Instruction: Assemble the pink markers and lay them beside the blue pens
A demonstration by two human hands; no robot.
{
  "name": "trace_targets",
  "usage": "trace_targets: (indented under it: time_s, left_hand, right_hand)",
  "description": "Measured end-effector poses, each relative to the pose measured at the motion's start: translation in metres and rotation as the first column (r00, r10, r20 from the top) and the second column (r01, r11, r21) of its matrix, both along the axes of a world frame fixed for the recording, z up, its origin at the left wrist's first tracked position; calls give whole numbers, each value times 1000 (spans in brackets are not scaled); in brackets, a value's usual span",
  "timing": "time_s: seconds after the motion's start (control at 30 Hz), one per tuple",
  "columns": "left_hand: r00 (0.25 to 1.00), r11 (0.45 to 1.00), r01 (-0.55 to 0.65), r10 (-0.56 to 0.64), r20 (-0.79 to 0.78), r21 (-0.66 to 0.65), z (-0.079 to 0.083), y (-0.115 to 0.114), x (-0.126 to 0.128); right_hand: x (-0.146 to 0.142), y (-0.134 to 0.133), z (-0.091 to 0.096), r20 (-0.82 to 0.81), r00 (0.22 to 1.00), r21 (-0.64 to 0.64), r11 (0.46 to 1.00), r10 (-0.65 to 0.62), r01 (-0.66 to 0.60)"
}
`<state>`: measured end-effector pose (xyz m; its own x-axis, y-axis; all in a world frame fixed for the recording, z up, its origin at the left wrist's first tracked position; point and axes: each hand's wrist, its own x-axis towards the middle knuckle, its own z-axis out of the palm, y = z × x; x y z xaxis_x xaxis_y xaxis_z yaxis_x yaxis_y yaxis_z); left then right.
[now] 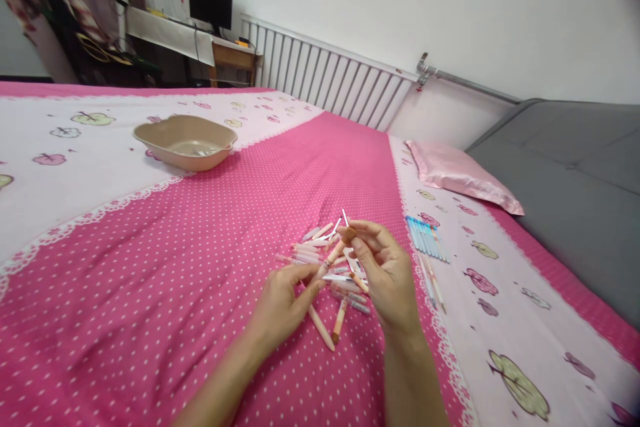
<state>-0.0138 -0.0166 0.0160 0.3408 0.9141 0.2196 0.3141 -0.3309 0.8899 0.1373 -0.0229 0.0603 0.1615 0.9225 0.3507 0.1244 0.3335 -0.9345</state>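
Both of my hands are on one pale pink pen (334, 255), held at a slant above a loose pile of pens (307, 252). My left hand (285, 293) is closed, pinching the pen's lower end between thumb and fingers. My right hand (389, 268) is closed at its upper end, around a brown part that looks like a cap. Whether this brown part is on or off the barrel, I cannot tell. Pink, white and grey pens lie crossed under my hands. One pen with a brown end (339, 321) lies nearest to me.
Right of the pile, several blue pens (429, 240) lie side by side, with two paler pens (434, 283) below them. A beige plastic basin (187, 153) stands on the bed at the left. A pink pillow (463, 177) rests by the grey headboard (565, 167).
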Motion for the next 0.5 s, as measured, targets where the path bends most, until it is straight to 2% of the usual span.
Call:
trace_targets:
  time_s: [0.5]
  left_hand:
    - [1000,1000,13,-13,22,1,-1,0,0]
  right_hand:
    - [0,-1,2,19,1000,-23,1000,-4,4]
